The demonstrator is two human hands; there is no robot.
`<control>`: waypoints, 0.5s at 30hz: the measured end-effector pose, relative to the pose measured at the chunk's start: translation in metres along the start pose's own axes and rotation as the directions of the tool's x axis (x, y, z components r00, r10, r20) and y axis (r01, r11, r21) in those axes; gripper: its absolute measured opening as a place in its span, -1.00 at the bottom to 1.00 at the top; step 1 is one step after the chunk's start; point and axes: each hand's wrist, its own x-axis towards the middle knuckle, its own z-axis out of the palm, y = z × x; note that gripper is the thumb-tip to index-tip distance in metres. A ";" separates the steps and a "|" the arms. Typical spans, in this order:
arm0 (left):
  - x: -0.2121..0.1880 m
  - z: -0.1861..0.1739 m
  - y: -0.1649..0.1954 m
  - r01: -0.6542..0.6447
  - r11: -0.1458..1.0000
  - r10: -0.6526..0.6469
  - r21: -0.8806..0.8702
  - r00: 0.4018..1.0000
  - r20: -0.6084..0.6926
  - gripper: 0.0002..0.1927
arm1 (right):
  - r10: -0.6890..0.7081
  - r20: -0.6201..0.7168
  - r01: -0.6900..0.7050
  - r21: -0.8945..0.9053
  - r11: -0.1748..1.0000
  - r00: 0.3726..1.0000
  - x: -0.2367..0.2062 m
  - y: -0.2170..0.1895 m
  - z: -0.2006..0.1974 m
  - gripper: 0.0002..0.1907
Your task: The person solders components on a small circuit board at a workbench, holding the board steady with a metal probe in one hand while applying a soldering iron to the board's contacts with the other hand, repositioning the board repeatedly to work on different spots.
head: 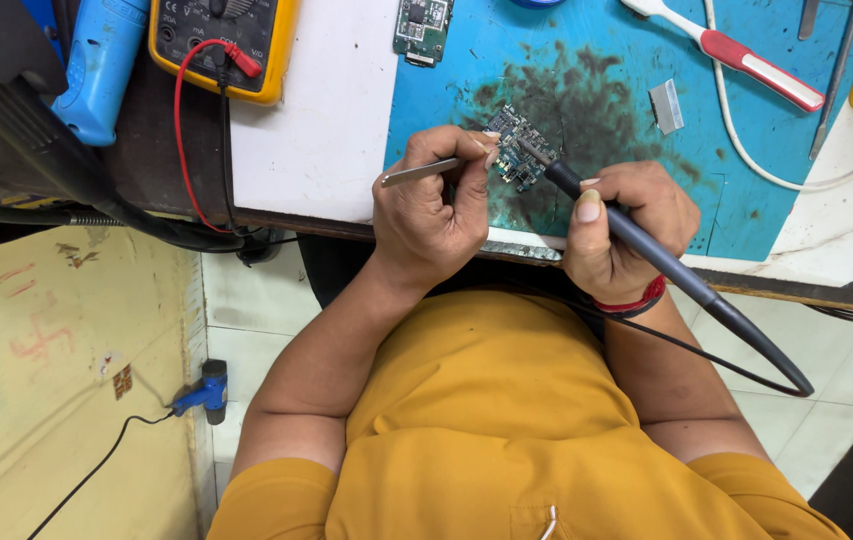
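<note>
A small circuit board (518, 147) lies on a stained blue work mat (636, 130) near the bench's front edge. My left hand (433, 205) is closed on metal tweezers (418, 173), whose tips reach the board's left edge. My right hand (626, 228) grips a black soldering iron (646, 245) like a pen, its tip (529, 150) touching the board. The iron's black cord (766, 350) loops down to the right past my orange shirt.
A yellow multimeter (224, 40) with red and black leads sits at the back left beside a blue tool (96, 65). Another small circuit board (421, 28), a red-and-white handled tool (746, 60), a small metal piece (665, 106) and metal tools (836, 50) lie further back.
</note>
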 end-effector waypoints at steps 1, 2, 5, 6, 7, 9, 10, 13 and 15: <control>0.000 0.000 0.000 -0.002 1.000 0.002 -0.002 1.000 0.000 -0.85 | 0.002 0.002 -0.002 -0.001 1.000 1.000 0.000 0.000 0.000 -0.83; 0.000 0.000 0.000 0.000 1.000 0.000 -0.003 1.000 -0.001 -0.85 | 0.000 -0.002 0.000 0.000 1.000 1.000 0.000 0.000 0.000 -0.83; 0.000 0.000 0.000 0.001 1.000 -0.001 -0.005 1.000 -0.001 -0.85 | -0.001 -0.005 0.001 0.004 1.000 1.000 0.000 0.000 0.000 -0.84; 0.001 0.000 0.000 -0.001 1.000 0.001 -0.003 1.000 0.000 -0.85 | 0.001 -0.001 -0.001 0.006 1.000 1.000 0.000 0.000 0.000 -0.84; 0.000 0.000 0.000 -0.003 1.000 0.003 -0.001 1.000 0.001 -0.85 | 0.003 0.003 -0.003 0.008 1.000 1.000 0.000 0.000 0.000 -0.84; 0.000 0.000 0.001 0.012 1.000 -0.012 -0.005 1.000 0.003 -0.85 | 0.003 -0.005 -0.003 0.009 1.000 1.000 0.000 0.000 -0.001 -0.83; 0.000 0.000 0.001 0.019 1.000 -0.019 -0.006 1.000 0.005 -0.85 | 0.003 -0.010 -0.003 0.011 1.000 1.000 0.000 0.000 -0.001 -0.83; 0.000 0.000 0.002 0.036 0.999 -0.036 -0.012 0.999 0.005 -0.85 | -0.001 0.000 0.001 -0.002 1.000 1.000 -0.001 0.000 -0.001 -0.84; 0.000 0.001 0.002 0.018 1.000 -0.018 -0.010 1.000 0.004 -0.85 | -0.001 -0.008 0.001 -0.005 1.000 1.000 -0.001 0.000 -0.001 -0.84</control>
